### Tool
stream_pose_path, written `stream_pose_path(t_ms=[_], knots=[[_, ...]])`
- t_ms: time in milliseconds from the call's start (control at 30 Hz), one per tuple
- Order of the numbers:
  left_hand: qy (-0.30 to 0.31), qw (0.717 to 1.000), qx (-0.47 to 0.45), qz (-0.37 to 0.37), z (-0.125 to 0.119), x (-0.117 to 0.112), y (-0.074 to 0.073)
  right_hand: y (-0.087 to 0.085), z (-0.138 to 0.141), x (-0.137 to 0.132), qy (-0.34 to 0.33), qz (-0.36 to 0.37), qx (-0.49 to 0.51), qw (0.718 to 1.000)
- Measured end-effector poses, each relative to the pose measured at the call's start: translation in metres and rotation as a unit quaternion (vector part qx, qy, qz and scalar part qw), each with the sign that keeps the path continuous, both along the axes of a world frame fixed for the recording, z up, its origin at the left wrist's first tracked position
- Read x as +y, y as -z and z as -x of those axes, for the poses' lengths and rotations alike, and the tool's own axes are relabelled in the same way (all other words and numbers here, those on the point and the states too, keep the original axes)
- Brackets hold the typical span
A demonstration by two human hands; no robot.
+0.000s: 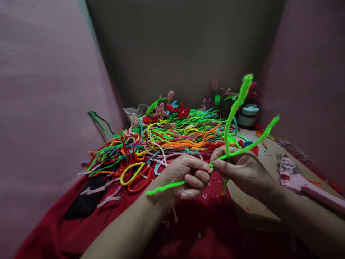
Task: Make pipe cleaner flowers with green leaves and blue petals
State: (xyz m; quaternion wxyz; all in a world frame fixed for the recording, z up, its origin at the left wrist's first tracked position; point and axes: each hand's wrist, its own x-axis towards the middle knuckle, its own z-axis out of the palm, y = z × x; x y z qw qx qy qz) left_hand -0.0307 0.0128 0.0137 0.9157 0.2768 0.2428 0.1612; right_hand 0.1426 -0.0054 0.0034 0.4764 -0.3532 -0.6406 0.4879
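Note:
Bright green pipe cleaners (pixel 234 115) meet at the fingertips of both hands in the middle of the view. My left hand (pixel 190 174) is closed, pinching them at the joint, and one green end sticks out to the left beneath its fingers. My right hand (pixel 239 171) pinches the same joint from the other side, thumb in front. Two long green ends rise above it, crossing near the knuckles, and a short one hangs below. Whether these are separate stems or one bent piece I cannot tell. Fingers hide part of the joint.
Behind the hands lies a heap of coloured pipe cleaners (pixel 185 135) with fuzzy flowers on top. Scissors (pixel 134 176) and a black phone-like slab (pixel 84 201) are at left. At right are a pink glue gun (pixel 304 185), cardboard (pixel 258 212) and a lidded jar (pixel 248 115).

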Motion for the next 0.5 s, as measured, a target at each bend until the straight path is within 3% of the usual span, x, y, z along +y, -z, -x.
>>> stream_pose_path(t_ms=[167,267,367,400,433,467,500], knots=[[0.031,0.998,-0.025,-0.052,-0.001,-0.004,0.0,0.0,0.0,-0.001,0.018,-0.003,-0.008,1.0],[-0.01,0.988,-0.02,-0.155,-0.001,-0.01,-0.006,0.001,0.003,-0.001,0.029,0.03,0.018,0.999],[-0.043,0.954,0.069,-0.288,-0.001,-0.017,-0.013,0.002,0.004,0.002,0.044,0.062,0.04,0.996],[-0.056,0.924,0.124,-0.358,-0.001,-0.018,-0.013,0.003,0.004,0.003,0.056,0.063,0.044,0.995],[-0.082,0.872,0.191,-0.444,-0.002,-0.019,-0.012,0.003,0.003,0.004,0.069,0.06,0.044,0.995],[-0.117,0.787,0.268,-0.543,-0.004,-0.02,-0.01,0.004,0.003,0.005,0.081,0.057,0.042,0.994],[-0.17,0.665,0.342,-0.642,-0.006,-0.02,-0.007,0.005,0.003,0.006,0.094,0.054,0.036,0.993]])
